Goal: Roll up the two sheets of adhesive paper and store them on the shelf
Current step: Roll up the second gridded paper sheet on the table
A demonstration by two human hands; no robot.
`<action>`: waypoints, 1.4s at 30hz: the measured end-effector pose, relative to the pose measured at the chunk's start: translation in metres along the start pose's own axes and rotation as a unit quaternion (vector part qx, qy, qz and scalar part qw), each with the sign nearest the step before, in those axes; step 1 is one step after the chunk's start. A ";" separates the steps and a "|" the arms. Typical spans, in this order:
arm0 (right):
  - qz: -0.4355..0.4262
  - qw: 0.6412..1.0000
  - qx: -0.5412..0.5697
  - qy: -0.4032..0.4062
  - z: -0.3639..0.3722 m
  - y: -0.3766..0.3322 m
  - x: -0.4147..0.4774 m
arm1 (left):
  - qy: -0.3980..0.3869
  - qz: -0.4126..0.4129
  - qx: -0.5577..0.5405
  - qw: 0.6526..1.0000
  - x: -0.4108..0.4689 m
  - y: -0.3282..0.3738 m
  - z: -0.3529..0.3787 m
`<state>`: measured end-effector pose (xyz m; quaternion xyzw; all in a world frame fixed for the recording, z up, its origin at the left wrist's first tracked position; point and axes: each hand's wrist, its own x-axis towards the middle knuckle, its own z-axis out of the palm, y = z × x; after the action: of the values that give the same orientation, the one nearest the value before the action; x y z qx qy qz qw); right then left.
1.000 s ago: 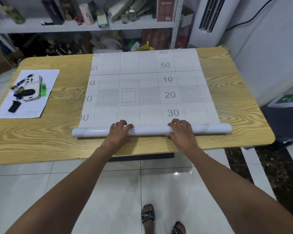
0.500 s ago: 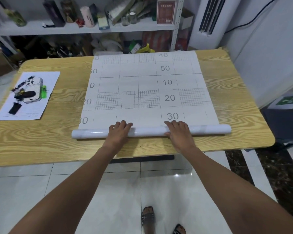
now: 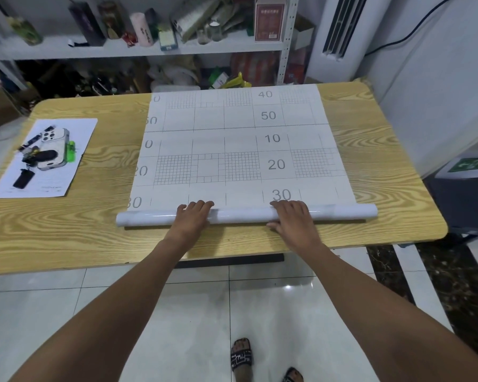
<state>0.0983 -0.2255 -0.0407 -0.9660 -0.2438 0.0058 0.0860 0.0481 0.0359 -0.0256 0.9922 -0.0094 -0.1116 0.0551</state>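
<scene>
So the adhesive paper [image 3: 240, 150] is lying flat on the wooden surface [image 3: 66, 230], printed side up with grid squares and the numbers 10 to 50 on it. Its far edge reaches the back edge of the surface. The near end is wound into a roll [image 3: 240, 215] that runs left to right, close to the front edge. Can't tell if it's one sheet or two stacked.

Both hands are on that roll, well apart from each other. The left hand [image 3: 192, 216] has its fingers draped over the top, close together, and its thumb is hidden. The right hand [image 3: 293, 219] curls its fingers over the top just below the "30", with the thumb tucked against the near side.

Over on the left there's a white page [image 3: 75, 128] with a phone [image 3: 53, 150] and some small bits on it. The cluttered shelf [image 3: 138, 49] is right behind the surface.
</scene>
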 end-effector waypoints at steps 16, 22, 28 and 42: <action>-0.001 0.999 0.021 0.037 0.008 0.003 -0.005 | -0.003 0.018 -0.022 1.000 0.000 -0.004 0.002; -0.002 0.998 -0.004 0.063 0.008 0.003 -0.001 | 0.004 0.018 -0.025 1.000 -0.001 -0.008 0.003; 0.010 0.998 0.015 0.068 0.008 0.001 0.002 | 0.028 0.030 -0.036 0.999 -0.003 -0.011 0.006; 0.022 0.998 -0.024 0.045 0.009 -0.004 0.005 | 0.016 0.036 -0.059 0.997 -0.007 -0.004 0.000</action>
<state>0.1007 -0.2184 -0.0493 -0.9722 -0.2183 -0.0416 0.0737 0.0416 0.0405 -0.0242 0.9879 -0.0376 -0.0936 0.1180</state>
